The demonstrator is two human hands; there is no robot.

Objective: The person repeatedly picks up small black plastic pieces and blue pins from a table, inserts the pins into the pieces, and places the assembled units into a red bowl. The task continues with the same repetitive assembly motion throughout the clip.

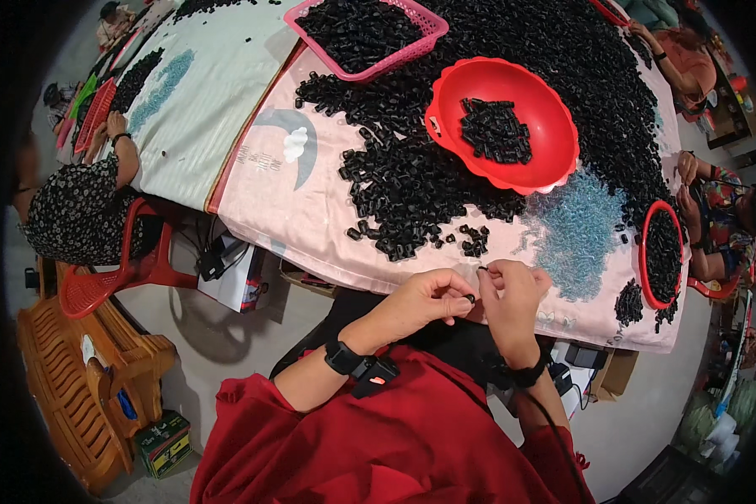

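At the table's near edge, my left hand (424, 301) pinches a small black plastic piece (469, 298) between thumb and fingertips. Close beside it, my right hand (512, 298) is closed in a pinch, with a tiny dark bit (483, 268) at its fingertips, too small to name. Just beyond my hands lies a wide heap of small black cylindrical plastic pieces (395, 197). A pile of small clear bluish pieces (575, 239) spreads right of my right hand. Farther off, a red scalloped plastic bowl (554, 109) holds a cluster of black parts (496, 130).
A pink basket (439, 29) full of black pieces stands at the far side. On the right sits a red oval basket (644, 260). Other people (80, 206) work at the left and right. A red chair (92, 294) and wooden bench (71, 361) stand at left.
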